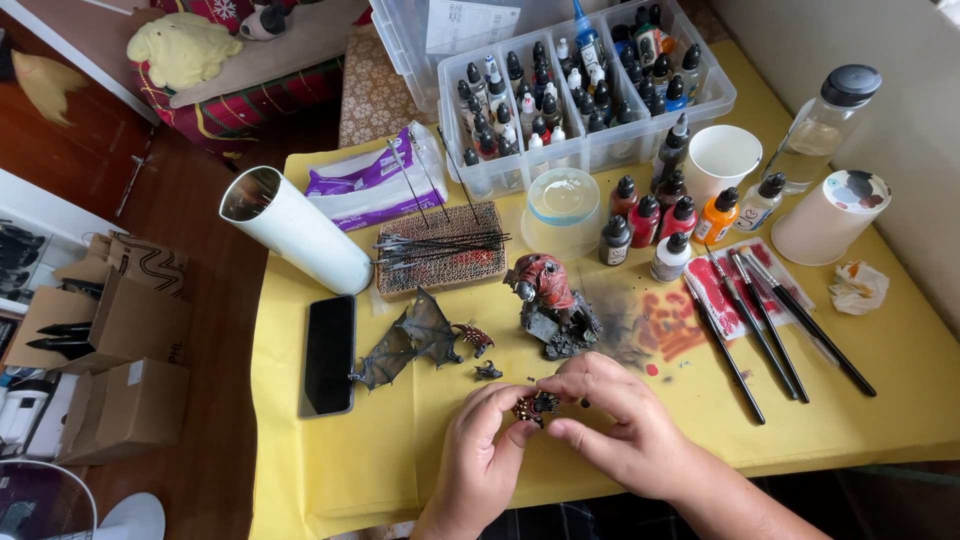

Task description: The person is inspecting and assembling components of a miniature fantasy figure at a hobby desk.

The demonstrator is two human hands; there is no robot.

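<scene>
Both my hands meet over the near edge of the yellow-covered table [880, 380]. My left hand [478, 450] and my right hand [618, 420] pinch a small dark red and gold miniature part [536, 405] between their fingertips. Just beyond them stands a red and grey painted figure [550, 300] on a rocky base. Dark wing pieces [410, 340] and small loose bits [487, 371] lie to its left.
Several brushes [770, 315] lie on a red-stained paper palette at right. Paint dropper bottles [655, 220], a clear box of bottles [570, 90], two paper cups, a jar, a white tube [300, 230], a phone [329, 352] and a corrugated block holding sticks [440, 250] crowd the table.
</scene>
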